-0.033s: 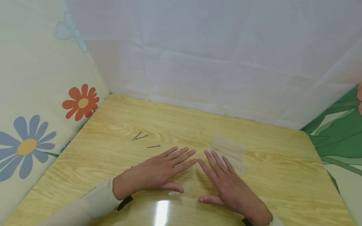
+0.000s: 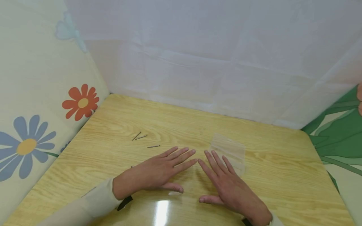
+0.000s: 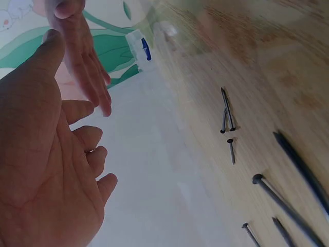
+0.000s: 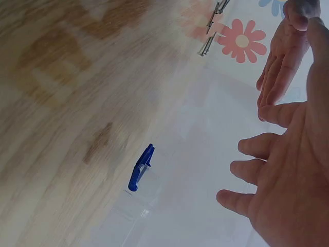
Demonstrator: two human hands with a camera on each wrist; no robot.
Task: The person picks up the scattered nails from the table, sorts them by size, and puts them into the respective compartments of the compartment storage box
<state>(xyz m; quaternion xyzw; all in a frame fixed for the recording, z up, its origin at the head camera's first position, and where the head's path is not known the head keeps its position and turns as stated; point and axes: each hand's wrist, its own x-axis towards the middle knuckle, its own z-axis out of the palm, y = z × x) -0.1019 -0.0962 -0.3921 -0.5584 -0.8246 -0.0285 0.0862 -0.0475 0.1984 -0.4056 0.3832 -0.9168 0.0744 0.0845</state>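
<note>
My left hand (image 2: 158,171) hovers over the table with straight, slightly spread fingers and an empty palm. Opposite it my right hand (image 2: 227,186) has its fingers extended too, and the two index fingertips nearly meet. Dark, thin nails (image 2: 153,146) lie beyond the left hand. More nails (image 3: 285,206), some looking larger, show in the left wrist view; the left hand and forearm hide most of these from the head view. Past the right fingers lies a clear plastic container (image 2: 230,150), partly covered by that hand. A blue clip (image 4: 140,167) shows on it in the right wrist view.
The wood-grain table (image 2: 282,169) has rounded far corners. A pale cloth (image 2: 198,62) hangs along its back edge. Flower-printed cloth (image 2: 28,78) stands at the left, with green leaf print (image 2: 339,138) at the right. Light glares on the tabletop near the front.
</note>
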